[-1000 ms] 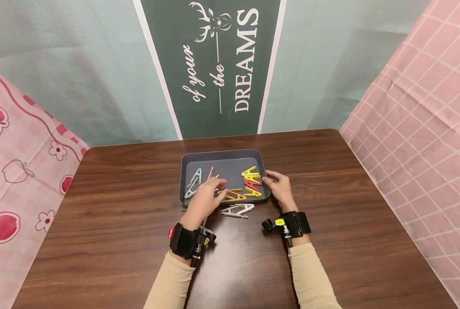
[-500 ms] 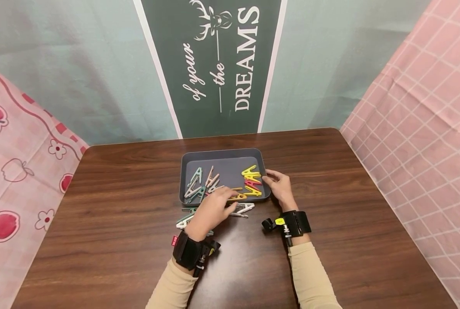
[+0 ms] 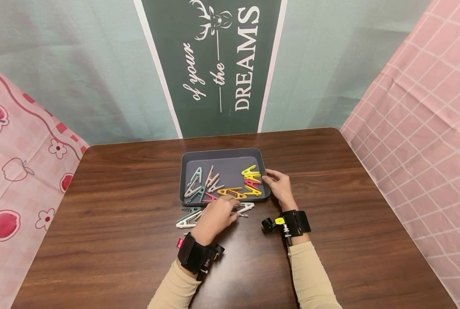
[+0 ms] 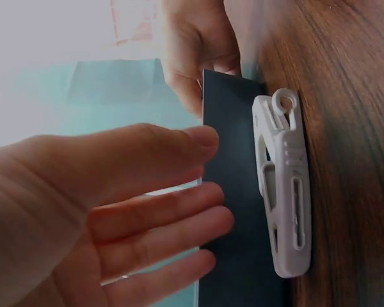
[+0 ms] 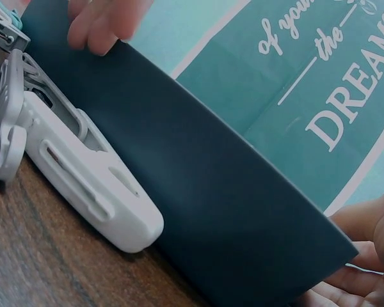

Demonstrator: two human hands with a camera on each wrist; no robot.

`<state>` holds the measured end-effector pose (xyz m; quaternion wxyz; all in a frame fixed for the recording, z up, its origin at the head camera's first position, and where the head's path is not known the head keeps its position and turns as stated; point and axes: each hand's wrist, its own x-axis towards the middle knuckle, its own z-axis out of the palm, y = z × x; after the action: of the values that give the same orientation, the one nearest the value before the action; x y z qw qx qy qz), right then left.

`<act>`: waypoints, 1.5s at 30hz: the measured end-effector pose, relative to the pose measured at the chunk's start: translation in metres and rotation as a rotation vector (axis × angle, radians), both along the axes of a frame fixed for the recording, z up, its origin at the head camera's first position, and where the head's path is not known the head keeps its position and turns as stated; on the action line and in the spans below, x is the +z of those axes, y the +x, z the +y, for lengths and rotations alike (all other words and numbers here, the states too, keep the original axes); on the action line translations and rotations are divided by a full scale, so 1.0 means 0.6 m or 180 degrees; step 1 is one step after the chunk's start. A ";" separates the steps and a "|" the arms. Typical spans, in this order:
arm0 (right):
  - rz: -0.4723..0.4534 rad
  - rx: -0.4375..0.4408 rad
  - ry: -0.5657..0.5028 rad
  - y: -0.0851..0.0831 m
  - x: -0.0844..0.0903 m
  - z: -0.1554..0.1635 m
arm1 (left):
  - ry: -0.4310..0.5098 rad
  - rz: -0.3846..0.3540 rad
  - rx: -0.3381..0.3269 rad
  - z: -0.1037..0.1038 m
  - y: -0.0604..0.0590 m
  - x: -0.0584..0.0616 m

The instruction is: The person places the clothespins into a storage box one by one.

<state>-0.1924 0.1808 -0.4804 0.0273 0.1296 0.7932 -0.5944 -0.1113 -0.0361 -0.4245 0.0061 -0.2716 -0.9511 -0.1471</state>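
A shallow dark grey tray (image 3: 222, 154) holds colourful plastic clothespins. My left hand (image 3: 217, 214) hovers over its near rim with relaxed fingers and nothing in them. Just below those fingers, a white clothespin (image 3: 247, 207) lies on the table along the tray's outer wall, partly covered by the hand in the head view. The left wrist view shows that clothespin (image 4: 288, 192) apart from the fingertips. My right hand (image 3: 280, 188) holds the tray's right side near the front corner, thumb over the rim and fingers outside. Orange clothespins (image 3: 231, 193) lie inside near the front wall.
Left of my left hand, green (image 3: 191, 210) and white clothespins (image 3: 187, 221) lie on the brown table (image 3: 118, 214). Within the tray, yellow and red clothespins (image 3: 252, 180) line the right side; several pastel ones (image 3: 195, 180) lie left. Curtains surround the table's back and sides.
My left hand has moved right and back toward me, from above the tray's inside to the white clothespin in front, uncovering clothespins at left. My right hand stays on the tray.
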 end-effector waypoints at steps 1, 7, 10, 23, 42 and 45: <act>0.0001 -0.0002 -0.0006 0.000 0.001 0.000 | -0.0037 0.0006 0.0001 0.001 0.001 0.000; -0.0013 -0.0012 -0.0020 0.001 0.003 -0.001 | -0.0122 0.0045 0.0032 0.003 0.007 -0.003; -0.0031 -0.0011 -0.0020 0.001 0.002 -0.001 | -0.0155 0.0086 0.0093 0.003 0.009 -0.006; -0.0080 0.0006 0.0072 0.000 0.000 0.002 | -0.0202 0.0100 0.0170 0.005 0.011 -0.015; -0.0093 -0.0005 0.0044 0.000 0.001 -0.001 | -0.0352 -0.0146 0.0317 0.006 0.011 -0.019; -0.0088 -0.0003 0.0059 0.000 0.001 -0.001 | -0.0364 -0.0107 0.0343 0.006 0.011 -0.020</act>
<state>-0.1925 0.1804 -0.4801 0.0368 0.1384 0.7981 -0.5852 -0.1045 -0.0325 -0.4366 -0.0174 -0.2175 -0.9711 -0.0965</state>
